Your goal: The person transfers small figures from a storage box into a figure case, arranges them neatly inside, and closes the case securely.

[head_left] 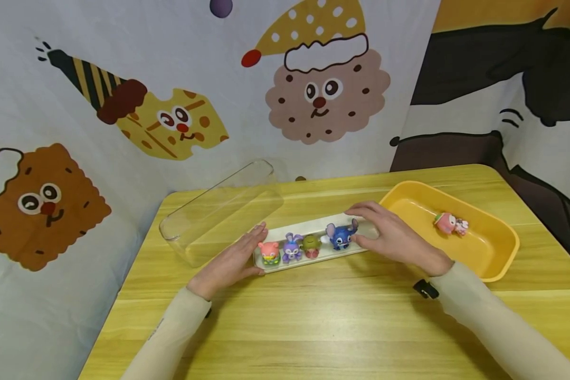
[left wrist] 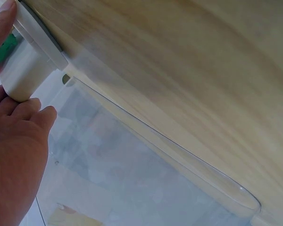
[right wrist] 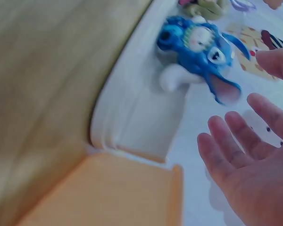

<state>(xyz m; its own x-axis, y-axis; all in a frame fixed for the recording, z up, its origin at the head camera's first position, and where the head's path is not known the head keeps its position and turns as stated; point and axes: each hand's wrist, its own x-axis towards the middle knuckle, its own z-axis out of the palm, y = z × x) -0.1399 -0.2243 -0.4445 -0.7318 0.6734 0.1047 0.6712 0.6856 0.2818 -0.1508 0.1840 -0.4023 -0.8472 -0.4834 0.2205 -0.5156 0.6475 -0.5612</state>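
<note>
A long white tray (head_left: 320, 226) lies on the table. Four small figurines would be a count too fine, so: several stand along it, among them a pink bear-like one (head_left: 269, 253), a purple long-eared one (head_left: 292, 249), a green one (head_left: 311, 246) and a blue big-eared one (head_left: 340, 237). My left hand (head_left: 231, 259) holds the tray's left end, thumb at the front edge and fingers at the back. Beside the blue figurine, my right hand (head_left: 393, 232) has its fingers spread and relaxed; the right wrist view shows a gap between them and the figurine (right wrist: 198, 47).
A yellow bin (head_left: 484, 253) stands at the right, with pink figurines (head_left: 450, 224) lying in it. Behind my left hand is a clear plastic cover (head_left: 220, 211). A printed cloth (head_left: 247, 121) hangs behind the wooden table (head_left: 313, 322).
</note>
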